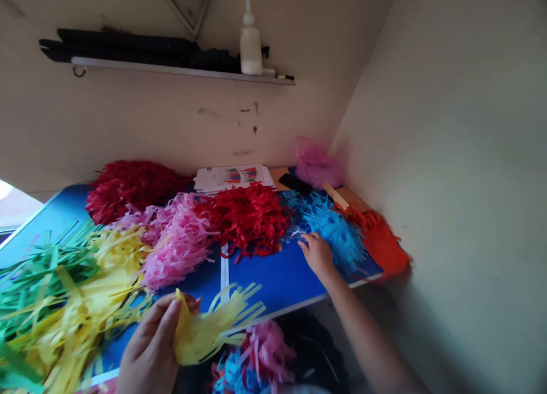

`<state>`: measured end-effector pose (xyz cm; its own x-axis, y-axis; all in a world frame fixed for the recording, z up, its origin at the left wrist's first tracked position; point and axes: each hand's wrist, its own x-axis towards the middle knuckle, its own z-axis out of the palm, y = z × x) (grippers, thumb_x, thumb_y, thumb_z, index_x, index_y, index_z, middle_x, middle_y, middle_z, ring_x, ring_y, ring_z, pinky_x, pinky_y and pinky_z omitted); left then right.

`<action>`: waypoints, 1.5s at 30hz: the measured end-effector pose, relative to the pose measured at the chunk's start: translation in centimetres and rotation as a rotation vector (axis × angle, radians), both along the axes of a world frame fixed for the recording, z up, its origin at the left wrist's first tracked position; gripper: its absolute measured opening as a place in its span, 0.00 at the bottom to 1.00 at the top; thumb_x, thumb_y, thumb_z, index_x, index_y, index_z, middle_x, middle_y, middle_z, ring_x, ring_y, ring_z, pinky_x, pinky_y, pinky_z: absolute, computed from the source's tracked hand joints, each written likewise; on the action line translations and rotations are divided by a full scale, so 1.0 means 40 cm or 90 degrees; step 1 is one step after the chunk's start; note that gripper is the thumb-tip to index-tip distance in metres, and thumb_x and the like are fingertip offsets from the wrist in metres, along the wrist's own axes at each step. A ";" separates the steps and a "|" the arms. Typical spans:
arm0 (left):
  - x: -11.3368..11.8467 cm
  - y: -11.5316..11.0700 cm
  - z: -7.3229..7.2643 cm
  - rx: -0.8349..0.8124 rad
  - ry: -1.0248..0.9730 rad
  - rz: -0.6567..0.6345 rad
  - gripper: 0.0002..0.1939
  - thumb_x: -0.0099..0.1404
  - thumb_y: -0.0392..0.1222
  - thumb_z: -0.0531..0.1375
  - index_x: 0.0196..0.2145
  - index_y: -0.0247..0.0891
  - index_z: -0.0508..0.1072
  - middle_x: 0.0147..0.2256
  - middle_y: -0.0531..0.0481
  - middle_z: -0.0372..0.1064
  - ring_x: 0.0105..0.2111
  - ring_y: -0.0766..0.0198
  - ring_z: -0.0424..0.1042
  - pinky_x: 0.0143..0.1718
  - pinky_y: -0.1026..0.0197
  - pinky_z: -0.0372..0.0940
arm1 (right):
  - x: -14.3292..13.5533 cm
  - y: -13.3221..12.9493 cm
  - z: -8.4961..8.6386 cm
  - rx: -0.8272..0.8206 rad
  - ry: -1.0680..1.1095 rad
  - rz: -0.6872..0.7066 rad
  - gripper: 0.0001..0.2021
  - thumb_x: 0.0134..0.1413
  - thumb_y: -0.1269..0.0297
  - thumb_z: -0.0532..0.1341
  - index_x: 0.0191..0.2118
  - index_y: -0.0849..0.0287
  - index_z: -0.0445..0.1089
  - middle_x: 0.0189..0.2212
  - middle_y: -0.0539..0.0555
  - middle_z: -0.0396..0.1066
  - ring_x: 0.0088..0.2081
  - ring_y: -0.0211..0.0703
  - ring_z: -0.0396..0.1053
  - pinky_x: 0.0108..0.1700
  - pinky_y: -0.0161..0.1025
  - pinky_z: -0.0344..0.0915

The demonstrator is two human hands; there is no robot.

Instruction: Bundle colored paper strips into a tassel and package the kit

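Note:
My left hand [149, 343] is closed on a piece of yellow fringed tissue paper [192, 334], pinched between thumb and fingers. Its cut strips fan out to the right over the table's front edge. Farther forward, my right hand [316, 251] reaches over the blue table [273, 283], thumb and fingertips apart. Those fingertips are beside a small whitish piece [297, 233] that I cannot make out clearly. Just to the right of this hand lies a bunch of light-blue fringed paper [337, 229], and to its left a red fringed bunch [252, 217].
Pink [179, 240], dark red [132, 189], green [47, 274], yellow [89, 303] and orange [384, 246] fringed bunches lie around. Behind are printed sheets [209, 179], a black phone [294, 184] and a pink bag [316, 163]. A shelf [171, 68] holds a white bottle [250, 46].

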<state>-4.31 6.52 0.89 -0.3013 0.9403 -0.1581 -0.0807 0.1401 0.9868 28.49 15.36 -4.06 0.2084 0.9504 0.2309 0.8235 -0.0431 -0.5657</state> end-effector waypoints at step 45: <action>0.109 -0.024 -0.036 0.184 0.261 -0.275 0.05 0.59 0.41 0.65 0.31 0.39 0.73 0.28 0.52 0.75 0.27 0.66 0.75 0.29 0.68 0.69 | -0.270 -0.239 0.075 -0.091 0.496 0.334 0.09 0.51 0.75 0.60 0.38 0.55 0.70 0.35 0.48 0.72 0.39 0.39 0.69 0.45 0.35 0.63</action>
